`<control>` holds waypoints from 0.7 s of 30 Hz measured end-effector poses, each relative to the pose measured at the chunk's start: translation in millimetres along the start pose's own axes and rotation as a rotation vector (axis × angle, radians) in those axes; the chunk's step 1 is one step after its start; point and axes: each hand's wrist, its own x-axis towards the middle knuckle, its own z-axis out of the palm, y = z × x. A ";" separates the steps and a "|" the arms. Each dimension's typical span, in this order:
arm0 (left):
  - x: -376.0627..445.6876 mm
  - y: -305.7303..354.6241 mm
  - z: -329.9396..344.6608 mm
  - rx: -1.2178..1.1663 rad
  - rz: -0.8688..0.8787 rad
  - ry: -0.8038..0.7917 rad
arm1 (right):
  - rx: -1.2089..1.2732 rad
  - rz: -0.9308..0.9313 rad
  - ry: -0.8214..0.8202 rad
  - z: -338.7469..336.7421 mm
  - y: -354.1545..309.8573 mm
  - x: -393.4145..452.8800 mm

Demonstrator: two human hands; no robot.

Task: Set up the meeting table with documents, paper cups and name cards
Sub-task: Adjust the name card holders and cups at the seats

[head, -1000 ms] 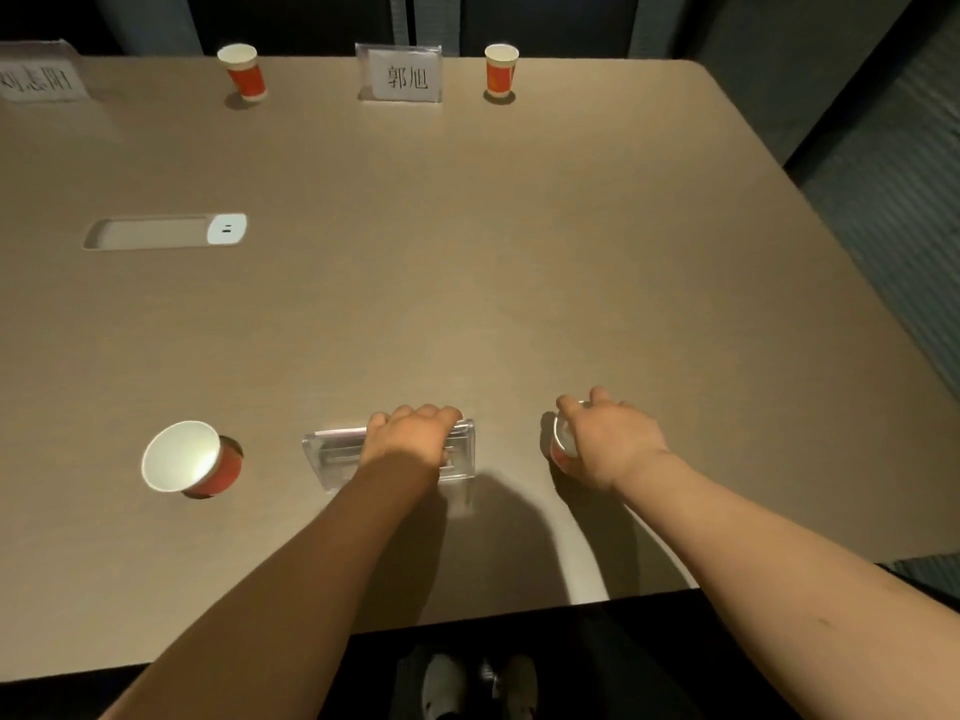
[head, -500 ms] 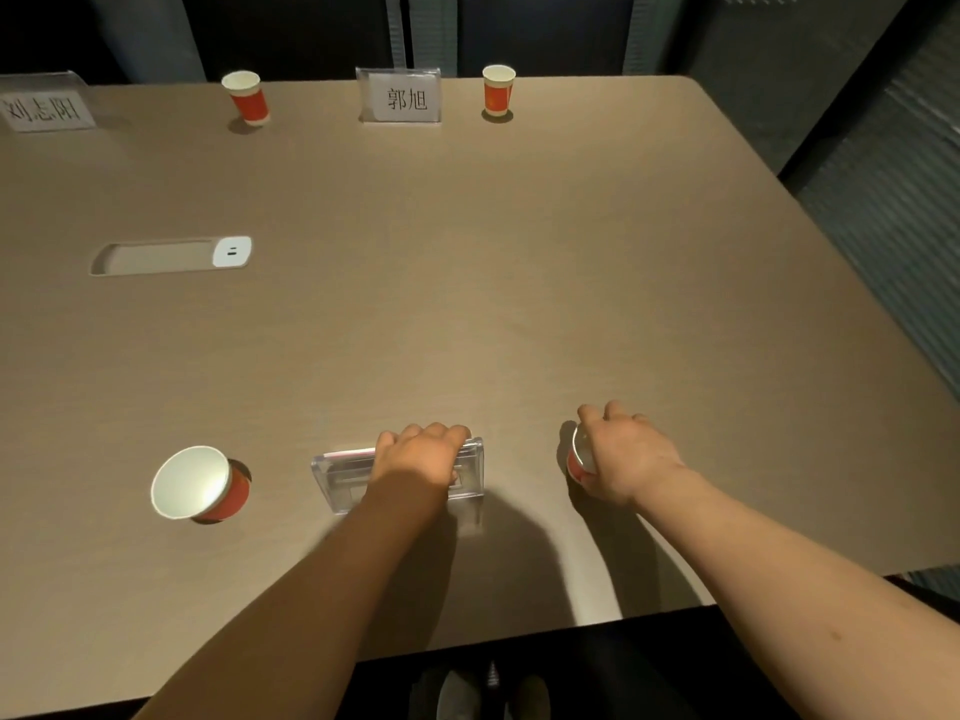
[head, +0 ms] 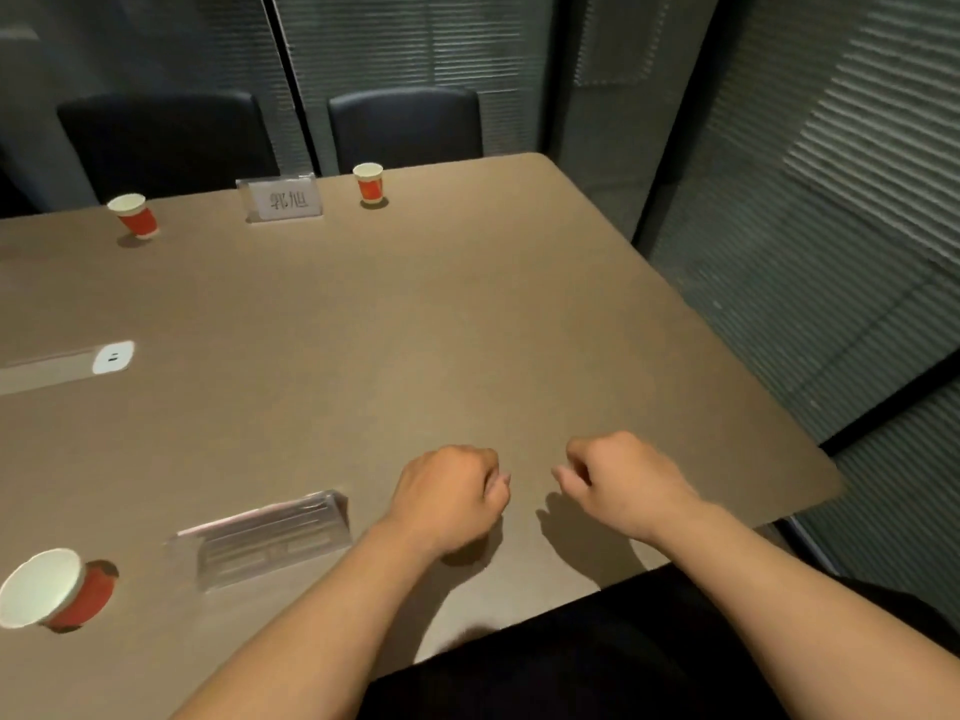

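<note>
My left hand [head: 447, 493] and my right hand [head: 626, 480] hover side by side over the near right part of the brown table [head: 467, 314]. Both have curled fingers and nothing visible in them. A clear acrylic name card [head: 270, 535] stands on the table just left of my left hand, apart from it. A red paper cup [head: 54, 589] with a white inside stands at the near left. At the far edge stand a name card with printed characters [head: 283, 199] and two red paper cups [head: 134, 214] [head: 370, 183]. The cup my right hand held is out of sight.
Two dark chairs [head: 166, 142] [head: 405, 127] stand behind the far edge. A recessed slot with a white socket [head: 113, 357] sits in the table at the left. Walls with blinds [head: 810, 252] close in at the back and right. The table's rounded right corner [head: 826, 485] is near my right hand.
My left hand has let go of the near name card and my right hand has let go of the cup. Both hands lifted and moved together. The view swung right and up.
</note>
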 end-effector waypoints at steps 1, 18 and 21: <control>8.8 19.8 5.2 -0.012 0.006 -0.014 | 0.008 0.007 0.014 -7.4 19.8 -9.4; 204.4 360.8 87.0 0.101 0.243 0.024 | -0.136 0.105 0.186 -120.1 385.8 -105.9; 258.5 370.0 93.7 0.145 0.189 0.048 | -0.135 0.038 0.179 -129.9 426.0 -59.2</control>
